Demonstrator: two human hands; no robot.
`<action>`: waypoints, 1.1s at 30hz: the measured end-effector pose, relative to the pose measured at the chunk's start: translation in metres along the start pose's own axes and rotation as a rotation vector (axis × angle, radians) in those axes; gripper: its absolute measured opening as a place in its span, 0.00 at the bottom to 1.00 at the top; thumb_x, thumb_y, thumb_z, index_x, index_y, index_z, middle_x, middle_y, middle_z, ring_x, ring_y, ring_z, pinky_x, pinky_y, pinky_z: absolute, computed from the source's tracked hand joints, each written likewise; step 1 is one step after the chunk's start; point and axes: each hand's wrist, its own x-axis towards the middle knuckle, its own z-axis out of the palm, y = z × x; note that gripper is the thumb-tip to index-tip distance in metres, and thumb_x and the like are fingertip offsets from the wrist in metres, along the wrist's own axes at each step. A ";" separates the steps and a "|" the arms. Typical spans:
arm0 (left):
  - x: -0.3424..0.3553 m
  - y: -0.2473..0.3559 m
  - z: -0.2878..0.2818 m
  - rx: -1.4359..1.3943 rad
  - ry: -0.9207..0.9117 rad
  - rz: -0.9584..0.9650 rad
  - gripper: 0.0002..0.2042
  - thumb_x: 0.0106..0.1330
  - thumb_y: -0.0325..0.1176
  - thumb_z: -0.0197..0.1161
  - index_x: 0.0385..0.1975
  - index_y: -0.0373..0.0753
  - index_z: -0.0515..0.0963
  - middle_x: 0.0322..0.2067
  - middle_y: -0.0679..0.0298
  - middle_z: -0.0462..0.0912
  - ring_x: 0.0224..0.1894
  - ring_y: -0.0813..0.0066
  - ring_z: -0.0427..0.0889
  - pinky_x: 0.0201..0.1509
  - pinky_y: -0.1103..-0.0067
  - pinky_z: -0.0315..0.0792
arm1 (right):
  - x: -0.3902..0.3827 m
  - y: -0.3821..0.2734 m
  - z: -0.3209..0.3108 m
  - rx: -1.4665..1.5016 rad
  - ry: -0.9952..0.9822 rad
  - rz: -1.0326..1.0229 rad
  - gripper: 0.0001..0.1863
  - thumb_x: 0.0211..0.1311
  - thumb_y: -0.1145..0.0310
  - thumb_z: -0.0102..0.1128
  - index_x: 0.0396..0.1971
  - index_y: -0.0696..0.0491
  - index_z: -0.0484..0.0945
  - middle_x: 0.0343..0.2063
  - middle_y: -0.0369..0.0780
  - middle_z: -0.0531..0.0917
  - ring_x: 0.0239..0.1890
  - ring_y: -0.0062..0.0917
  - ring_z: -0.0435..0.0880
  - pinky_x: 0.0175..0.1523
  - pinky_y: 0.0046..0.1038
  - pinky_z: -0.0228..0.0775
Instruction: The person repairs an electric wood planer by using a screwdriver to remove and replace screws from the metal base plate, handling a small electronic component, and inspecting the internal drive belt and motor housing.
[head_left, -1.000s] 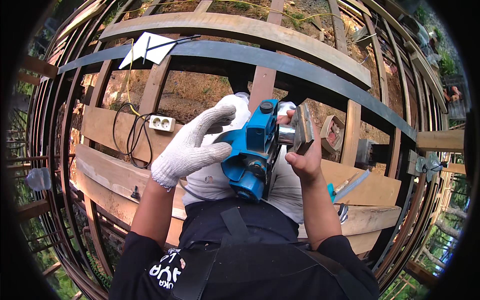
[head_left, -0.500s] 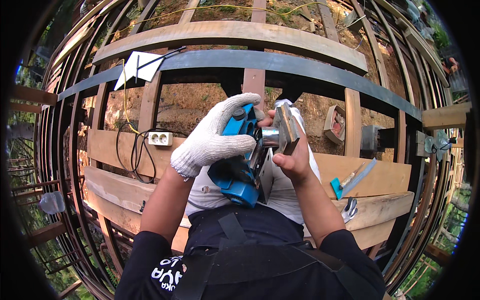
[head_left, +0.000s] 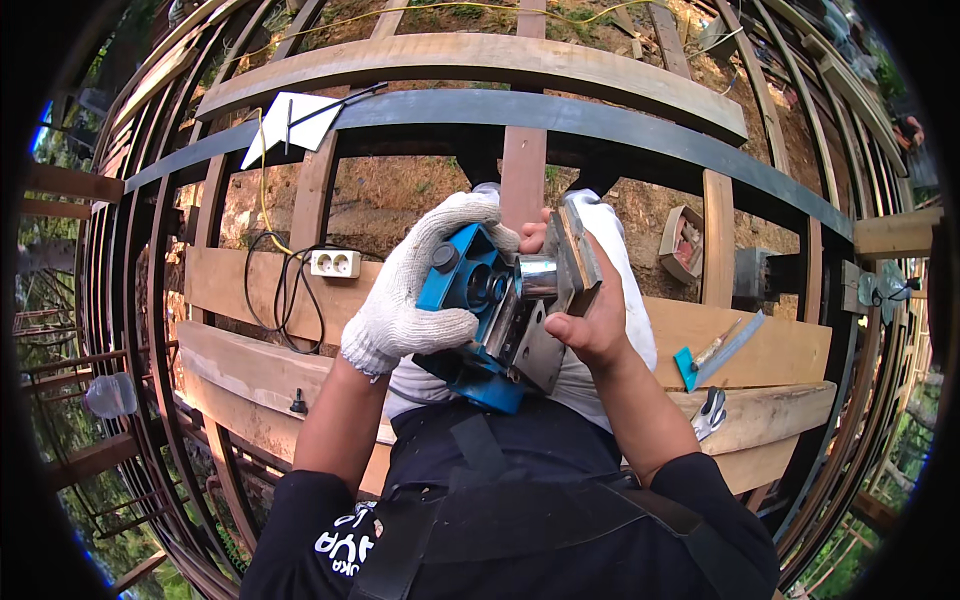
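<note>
My left hand (head_left: 405,290), in a white knitted glove, grips the blue body of an electric planer (head_left: 463,262) above my lap. A round socket and a metal base plate with holes show on the planer's side facing right. My bare right hand (head_left: 592,325) holds a flat metal shoe plate (head_left: 578,250), tilted nearly upright. From that plate a shiny cylinder (head_left: 537,277) points left at the planer's socket. The cylinder's end sits close against the body; whether it has entered the socket I cannot tell.
Wooden planks (head_left: 735,345) lie on both sides of me, bearing a white power socket (head_left: 335,263) with black cable and a teal-handled try square (head_left: 718,352). A grey steel beam (head_left: 600,122) crosses ahead, with a white board (head_left: 290,128) at its left. Between joists stands an open box (head_left: 683,243).
The planer has turned in my left hand, so its round socket now shows more plainly. My right hand keeps hold of the shoe plate. The whole view has shifted slightly.
</note>
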 end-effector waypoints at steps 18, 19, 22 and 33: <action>-0.012 -0.029 -0.023 -0.133 0.065 0.146 0.55 0.43 0.61 0.81 0.70 0.39 0.62 0.58 0.54 0.77 0.66 0.49 0.74 0.72 0.54 0.67 | -0.056 -0.003 -0.076 0.793 0.198 0.133 0.45 0.64 0.30 0.52 0.64 0.57 0.69 0.49 0.51 0.82 0.41 0.34 0.85 0.46 0.33 0.77; -0.014 -0.028 -0.022 -0.198 0.074 0.164 0.52 0.44 0.54 0.84 0.69 0.38 0.64 0.57 0.50 0.79 0.63 0.49 0.77 0.69 0.57 0.71 | -0.062 -0.003 -0.079 0.785 0.214 0.124 0.45 0.64 0.30 0.52 0.64 0.57 0.69 0.49 0.51 0.82 0.41 0.34 0.85 0.46 0.33 0.77; -0.013 -0.034 -0.024 -0.221 0.044 0.203 0.58 0.41 0.66 0.81 0.70 0.39 0.62 0.59 0.54 0.77 0.65 0.47 0.75 0.71 0.54 0.69 | -0.082 -0.001 -0.092 0.857 0.260 0.135 0.56 0.60 0.26 0.53 0.68 0.64 0.62 0.48 0.51 0.81 0.40 0.34 0.82 0.43 0.33 0.72; -0.015 -0.035 -0.035 -0.242 -0.030 0.224 0.61 0.38 0.72 0.78 0.71 0.42 0.61 0.59 0.57 0.75 0.67 0.47 0.71 0.74 0.49 0.62 | -0.186 0.069 -0.201 0.550 0.805 0.311 0.36 0.71 0.34 0.45 0.63 0.51 0.73 0.51 0.49 0.84 0.41 0.33 0.84 0.41 0.30 0.73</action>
